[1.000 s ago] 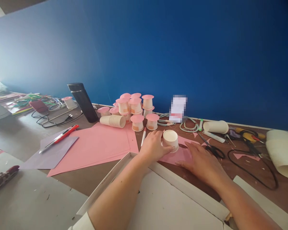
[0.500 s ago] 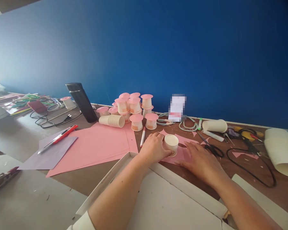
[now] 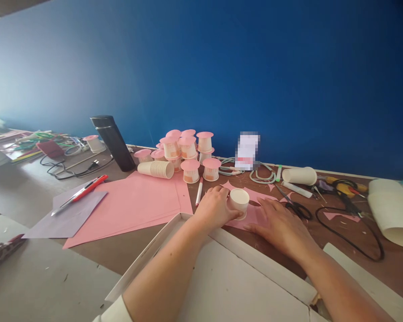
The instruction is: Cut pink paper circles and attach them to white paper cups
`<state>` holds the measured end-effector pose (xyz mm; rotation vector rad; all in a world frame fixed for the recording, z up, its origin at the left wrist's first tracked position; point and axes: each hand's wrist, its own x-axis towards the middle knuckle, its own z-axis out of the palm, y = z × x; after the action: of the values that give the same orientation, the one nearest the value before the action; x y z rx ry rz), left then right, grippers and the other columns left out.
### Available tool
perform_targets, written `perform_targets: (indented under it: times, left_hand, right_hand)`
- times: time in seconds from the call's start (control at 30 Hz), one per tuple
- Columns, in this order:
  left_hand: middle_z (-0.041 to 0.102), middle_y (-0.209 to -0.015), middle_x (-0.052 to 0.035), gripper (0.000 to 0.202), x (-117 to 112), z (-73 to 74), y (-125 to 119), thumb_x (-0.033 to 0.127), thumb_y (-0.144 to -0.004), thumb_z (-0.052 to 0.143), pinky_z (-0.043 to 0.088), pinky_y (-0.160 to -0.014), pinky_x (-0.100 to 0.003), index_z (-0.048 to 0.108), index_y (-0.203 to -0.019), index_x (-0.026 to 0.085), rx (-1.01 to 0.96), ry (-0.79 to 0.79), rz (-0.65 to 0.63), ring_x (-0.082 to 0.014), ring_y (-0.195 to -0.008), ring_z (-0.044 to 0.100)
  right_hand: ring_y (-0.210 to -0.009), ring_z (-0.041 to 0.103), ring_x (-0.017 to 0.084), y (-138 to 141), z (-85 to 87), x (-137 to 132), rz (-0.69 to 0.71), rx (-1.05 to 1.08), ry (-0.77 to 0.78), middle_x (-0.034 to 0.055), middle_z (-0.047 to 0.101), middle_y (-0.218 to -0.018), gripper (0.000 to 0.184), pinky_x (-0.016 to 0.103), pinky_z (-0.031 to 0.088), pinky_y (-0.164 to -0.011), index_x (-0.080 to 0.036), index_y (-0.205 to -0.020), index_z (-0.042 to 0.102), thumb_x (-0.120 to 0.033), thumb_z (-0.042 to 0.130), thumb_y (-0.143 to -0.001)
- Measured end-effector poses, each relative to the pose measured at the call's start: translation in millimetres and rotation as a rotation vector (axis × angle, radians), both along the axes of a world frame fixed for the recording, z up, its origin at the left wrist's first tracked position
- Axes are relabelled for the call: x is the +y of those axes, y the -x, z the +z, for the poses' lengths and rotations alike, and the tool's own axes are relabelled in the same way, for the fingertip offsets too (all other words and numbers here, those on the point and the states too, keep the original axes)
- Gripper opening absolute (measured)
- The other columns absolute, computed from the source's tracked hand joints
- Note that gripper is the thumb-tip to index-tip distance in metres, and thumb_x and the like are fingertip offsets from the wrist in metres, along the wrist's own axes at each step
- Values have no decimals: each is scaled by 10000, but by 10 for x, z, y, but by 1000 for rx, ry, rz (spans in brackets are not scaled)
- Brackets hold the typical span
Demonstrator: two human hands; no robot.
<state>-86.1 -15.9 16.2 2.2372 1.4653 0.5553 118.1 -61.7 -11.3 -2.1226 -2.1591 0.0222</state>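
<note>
A white paper cup (image 3: pixel 239 200) stands upside down on a sheet of pink paper (image 3: pixel 255 215) that has a hole cut in it. My left hand (image 3: pixel 216 205) grips the cup from its left side, thumb at the front near the rim. To the right, my right hand (image 3: pixel 278 223) rests on the pink paper with its fingers apart, holding nothing. Just left of my left hand lies a white marker (image 3: pixel 199 192) with a red cap. A pair of black scissors (image 3: pixel 298 209) is beyond my right hand.
Cups with pink paper tops (image 3: pixel 188 147) are piled against the blue wall, behind a stack of paper cups (image 3: pixel 156 169). Large pink sheets (image 3: pixel 130 208), a red cutter knife (image 3: pixel 83 191) and a black flask (image 3: pixel 112 143) are at left. A white box lid (image 3: pixel 242 281) lies in front.
The view has shifted very slightly. Both hands and the cup stay in nearly the same place.
</note>
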Motion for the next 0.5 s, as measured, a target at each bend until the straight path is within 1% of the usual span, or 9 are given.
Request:
perform_targets:
  times: [0.1, 0.2, 0.27, 0.3, 0.37, 0.43, 0.47, 0.5]
  left_hand:
    - [605, -1217, -105, 600, -5, 0, 8, 493, -667, 720, 443, -951, -408, 576, -1162, 187, -20, 11, 6, -305, -1149, 525]
    - [585, -1269, -106, 757, -13, 2, 13, 530, -641, 744, 449, -940, -392, 517, -1286, 204, -69, 38, 22, -307, -1179, 522]
    - [583, -1287, -99, 838, -11, 13, 25, 595, -641, 733, 459, -917, -365, 472, -1347, 224, -129, 55, 24, -294, -1176, 535]
    - [600, -1266, -92, 821, -4, 22, 37, 631, -667, 701, 468, -892, -349, 471, -1348, 234, -164, 66, 37, -278, -1145, 558]
    - [649, -1178, -75, 663, 28, 43, 79, 644, -777, 588, 478, -833, -325, 509, -1300, 244, -204, 71, 122, -243, -1052, 606]
    - [676, -1108, -74, 453, 86, 57, 146, 534, -891, 482, 475, -805, -325, 554, -1223, 235, -157, 45, 286, -228, -1002, 626]
    - [676, -1109, -84, 364, 122, 58, 184, 446, -912, 473, 471, -812, -332, 573, -1183, 224, -91, 26, 387, -236, -1027, 621]
    - [670, -1131, -89, 304, 160, 54, 223, 379, -912, 475, 472, -809, -336, 586, -1149, 224, -21, 25, 448, -241, -1038, 622]
  right_hand:
    - [-1284, 487, 373, -20, -15, 7, 12, 19, -24, 136, 475, -1472, 744, 490, 447, -968, -221, -1374, 496, -638, 584, -764]
    - [-1257, 513, 369, -49, 33, 6, -10, 71, -44, 123, 488, -1465, 756, 479, 464, -952, -209, -1377, 499, -652, 580, -770]
    - [-1241, 531, 360, -93, 93, 9, -47, 130, -95, 119, 505, -1451, 737, 468, 484, -919, -215, -1362, 518, -691, 522, -799]
    - [-1223, 547, 353, -126, 122, 15, -73, 162, -135, 119, 519, -1436, 718, 458, 494, -896, -223, -1348, 534, -704, 483, -818]
    - [-1159, 594, 335, -214, 160, 39, -142, 221, -220, 120, 576, -1370, 649, 436, 510, -837, -243, -1307, 575, -690, 427, -859]
    - [-1074, 638, 314, -317, 160, 75, -197, 273, -269, 110, 661, -1232, 589, 419, 514, -797, -253, -1276, 598, -654, 431, -877]
    - [-1054, 645, 313, -366, 147, 95, -226, 291, -277, 105, 688, -1169, 572, 419, 513, -793, -246, -1257, 611, -638, 449, -874]
    - [-1030, 653, 313, -409, 128, 113, -250, 300, -268, 100, 703, -1132, 553, 423, 512, -786, -242, -1240, 621, -622, 461, -872]
